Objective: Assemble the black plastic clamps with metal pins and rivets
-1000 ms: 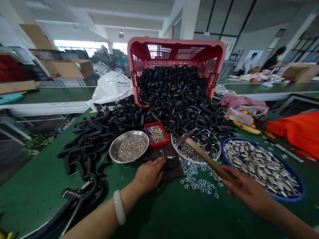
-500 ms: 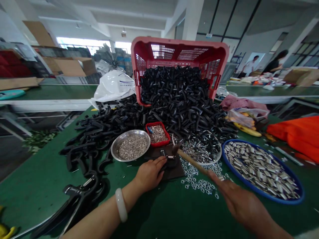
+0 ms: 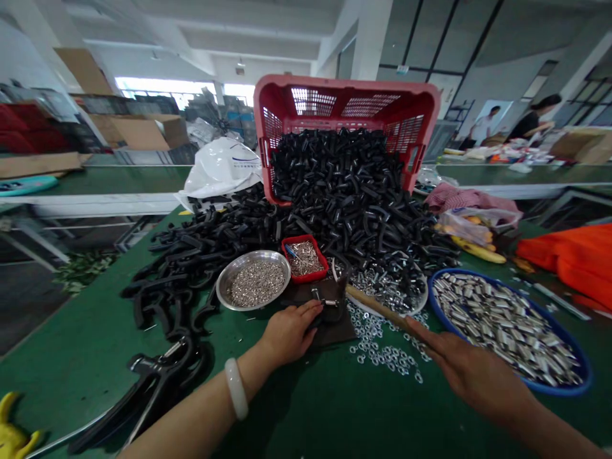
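My left hand [image 3: 291, 333] is closed on a black plastic clamp part [image 3: 337, 313] that lies on a dark plate [image 3: 342, 333]. A metal spring [image 3: 329, 302] shows on this part, just past my fingertips. My right hand [image 3: 471, 373] grips a hammer [image 3: 382, 308] by its wooden handle. The hammer's dark head is at the right end of the clamp part, blurred; whether they touch I cannot tell. Beside the plate stand a steel bowl of small metal pins [image 3: 285, 273] and a red tray [image 3: 312, 276] of longer pins. Loose metal rings [image 3: 382, 347] lie right of the plate.
A red crate [image 3: 347, 83] on its side spills black plastic parts [image 3: 344, 172] over the table. On the right is a blue tray [image 3: 589, 376] of metal pieces. Assembled black clamps [image 3: 157, 376] lie front left. Two people are in the far right background.
The hammer and my right hand have shifted slightly right, with the hammer head now further along the clamp part. My left hand stays on the part. The whole view has shifted slightly.
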`<state>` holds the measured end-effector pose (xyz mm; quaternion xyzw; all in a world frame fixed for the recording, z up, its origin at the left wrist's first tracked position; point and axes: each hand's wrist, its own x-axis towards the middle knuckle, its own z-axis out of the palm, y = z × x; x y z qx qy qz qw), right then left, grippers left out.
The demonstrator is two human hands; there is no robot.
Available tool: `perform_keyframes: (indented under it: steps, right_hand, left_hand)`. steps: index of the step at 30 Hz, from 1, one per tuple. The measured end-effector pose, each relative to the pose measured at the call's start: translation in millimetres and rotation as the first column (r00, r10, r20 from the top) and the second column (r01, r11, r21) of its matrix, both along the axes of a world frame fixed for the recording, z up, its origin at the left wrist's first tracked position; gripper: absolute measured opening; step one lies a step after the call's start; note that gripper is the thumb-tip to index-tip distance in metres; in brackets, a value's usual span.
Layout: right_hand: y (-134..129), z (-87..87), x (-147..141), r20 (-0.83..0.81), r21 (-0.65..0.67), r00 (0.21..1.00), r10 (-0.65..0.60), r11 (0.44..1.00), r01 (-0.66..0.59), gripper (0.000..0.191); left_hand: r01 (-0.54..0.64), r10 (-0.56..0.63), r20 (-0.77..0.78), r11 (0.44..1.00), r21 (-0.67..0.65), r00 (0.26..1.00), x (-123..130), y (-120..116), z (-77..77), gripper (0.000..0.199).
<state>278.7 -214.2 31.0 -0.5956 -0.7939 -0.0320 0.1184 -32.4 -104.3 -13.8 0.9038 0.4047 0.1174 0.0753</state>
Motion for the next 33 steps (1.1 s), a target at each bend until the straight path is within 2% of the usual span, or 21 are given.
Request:
perform_keyframes:
  steps: [3, 6, 8, 10, 12, 17, 22, 25, 28, 31, 33]
  right_hand:
    - [-2.4, 12.8, -10.8, -0.073, 0.111, 0.997, 0.023, 0.994, -0.015, 0.054]
    - [-6.3, 8.4, -26.1, -0.142, 0.176, 0.988, 0.059, 0.984, -0.033, 0.059]
    - [-4.9, -1.4, -32.1, -0.121, 0.120, 0.990, 0.070, 0.991, -0.056, 0.058]
    - [0.0, -7.6, -34.2, -0.084, 0.015, 0.994, 0.075, 0.997, -0.074, 0.055]
    - [5.5, -5.8, -34.7, -0.071, -0.038, 0.995, 0.074, 0.996, -0.077, 0.053]
    - [11.3, 7.3, -38.8, -0.099, 0.122, 0.994, 0.037, 0.992, -0.025, 0.059]
    - [14.3, 4.5, -36.5, 0.050, -0.019, 0.997, 0.061, 0.998, -0.060, 0.057]
    - [8.3, 4.0, -33.8, -0.017, 0.016, 0.998, 0.052, 0.999, -0.052, 0.057]
    - [-0.5, -4.2, -34.9, -0.040, 0.054, 0.997, 0.064, 0.997, -0.062, 0.062]
    - [0.1, -12.8, -35.8, -0.008, -0.016, 0.999, 0.045, 0.999, -0.045, 0.062]
    - [6.1, -12.2, -32.7, -0.040, -0.049, 0.999, 0.028, 0.998, -0.030, 0.056]
  left_hand:
    - [0.002, -0.002, 0.032, 1.000, -0.021, 0.999, -3.1, 2.0, -2.2, 0.051]
    - [-0.105, 0.110, 0.072, 0.992, -0.067, 0.991, -7.2, 4.3, -5.8, 0.061]
    - [-0.174, 0.181, 0.082, 0.981, -0.084, 0.980, -9.6, 5.5, -7.1, 0.064]
    - [-0.181, 0.189, 0.079, 0.979, -0.092, 0.979, -11.4, 6.2, -6.4, 0.061]
    - [-0.174, 0.182, 0.077, 0.980, -0.100, 0.980, -12.5, 6.5, -4.4, 0.058]
    - [-0.181, 0.193, 0.087, 0.976, -0.123, 0.977, -13.2, 6.8, -0.7, 0.058]
    - [-0.200, 0.213, 0.075, 0.968, -0.154, 0.974, -12.2, 7.1, -1.0, 0.060]
    - [-0.202, 0.216, 0.062, 0.962, -0.183, 0.974, -12.0, 6.5, 0.2, 0.061]
    - [-0.198, 0.214, 0.064, 0.961, -0.195, 0.975, -12.5, 5.8, 2.2, 0.061]
    - [-0.197, 0.214, 0.073, 0.961, -0.194, 0.974, -12.6, 6.3, 3.8, 0.060]
    - [-0.189, 0.207, 0.078, 0.963, -0.193, 0.975, -11.5, 7.1, 4.0, 0.059]
